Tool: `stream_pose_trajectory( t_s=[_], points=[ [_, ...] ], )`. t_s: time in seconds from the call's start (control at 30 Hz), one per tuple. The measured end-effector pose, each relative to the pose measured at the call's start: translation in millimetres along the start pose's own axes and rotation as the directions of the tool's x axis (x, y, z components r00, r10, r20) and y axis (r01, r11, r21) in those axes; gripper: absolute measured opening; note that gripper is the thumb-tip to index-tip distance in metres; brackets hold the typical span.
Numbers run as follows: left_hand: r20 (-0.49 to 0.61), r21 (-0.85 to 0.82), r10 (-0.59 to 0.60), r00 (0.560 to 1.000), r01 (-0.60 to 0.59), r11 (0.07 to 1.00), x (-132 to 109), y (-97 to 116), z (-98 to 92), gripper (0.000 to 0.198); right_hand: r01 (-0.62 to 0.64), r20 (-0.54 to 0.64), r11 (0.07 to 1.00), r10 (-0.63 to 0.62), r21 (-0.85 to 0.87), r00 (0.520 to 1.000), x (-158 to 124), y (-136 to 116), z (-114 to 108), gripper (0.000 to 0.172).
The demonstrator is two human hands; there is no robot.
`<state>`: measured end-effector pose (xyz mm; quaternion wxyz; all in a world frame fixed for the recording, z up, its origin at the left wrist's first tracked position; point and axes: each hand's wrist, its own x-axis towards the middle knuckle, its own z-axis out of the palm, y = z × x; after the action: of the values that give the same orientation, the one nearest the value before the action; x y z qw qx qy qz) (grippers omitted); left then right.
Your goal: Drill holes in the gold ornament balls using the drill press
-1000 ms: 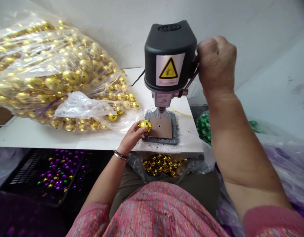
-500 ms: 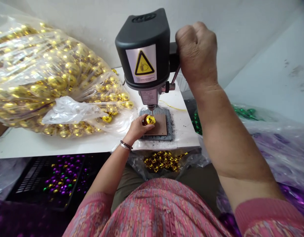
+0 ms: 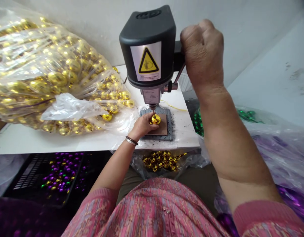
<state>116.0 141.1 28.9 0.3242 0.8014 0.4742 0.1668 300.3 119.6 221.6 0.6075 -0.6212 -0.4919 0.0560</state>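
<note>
Under the chuck of a small black drill press, my left hand pinches a shiny gold faceted ball between thumb and fingers. The ball is over a brown board lying on the drill's grey base. The thin drill bit meets or nearly meets the ball's top; contact is hard to make out. High on the right, my right hand is closed in a fist round the drill press's lever.
A large clear bag of gold balls fills the table's left side. Dark shavings surround the base. Below the table edge are a bag of gold beads and a black crate with coloured balls. Green and purple items lie in plastic at right.
My left hand has moved the gold ball slightly right, to beneath the drill bit. My right hand stays on the lever. The view has shifted a little.
</note>
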Motion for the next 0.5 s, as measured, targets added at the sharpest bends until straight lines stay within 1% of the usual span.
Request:
stream_pose_trajectory(
  t_s=[0.03, 0.1, 0.17, 0.23, 0.37, 0.5],
  points=[
    [0.000, -0.025, -0.004, 1.000, 0.004, 1.000, -0.4, -1.9, 1.7, 0.072, 0.027, 0.001, 1.000, -0.027, 0.015, 1.000, -3.3, 1.9, -1.2, 0.047],
    [0.001, -0.059, -0.002, 1.000, 0.003, 0.998, -1.0, -4.0, 4.0, 0.072, 0.124, 0.003, 0.991, -0.124, 0.054, 0.992, -13.4, 6.5, -4.9, 0.043],
    [-0.006, -0.067, -0.001, 1.000, 0.001, 0.998, -1.3, -4.1, 4.8, 0.071, 0.249, -0.009, 0.965, -0.249, 0.082, 0.968, -27.7, 11.2, -10.1, 0.035],
    [-0.019, -0.065, -0.009, 1.000, 0.008, 0.998, -1.4, -3.1, 4.8, 0.072, 0.335, -0.028, 0.940, -0.333, 0.070, 0.942, -44.3, 15.9, -15.5, 0.026],
    [-0.014, -0.090, -0.030, 0.999, 0.028, 0.996, -1.8, -2.0, 5.4, 0.076, 0.394, -0.015, 0.917, -0.395, -0.059, 0.919, -75.8, 27.4, -23.4, 0.016],
    [-0.019, -0.114, -0.028, 0.999, 0.025, 0.993, -2.4, -2.8, 7.4, 0.076, 0.415, 0.017, 0.888, -0.420, -0.197, 0.907, -97.7, 46.1, -24.9, 0.010]
  ],
)
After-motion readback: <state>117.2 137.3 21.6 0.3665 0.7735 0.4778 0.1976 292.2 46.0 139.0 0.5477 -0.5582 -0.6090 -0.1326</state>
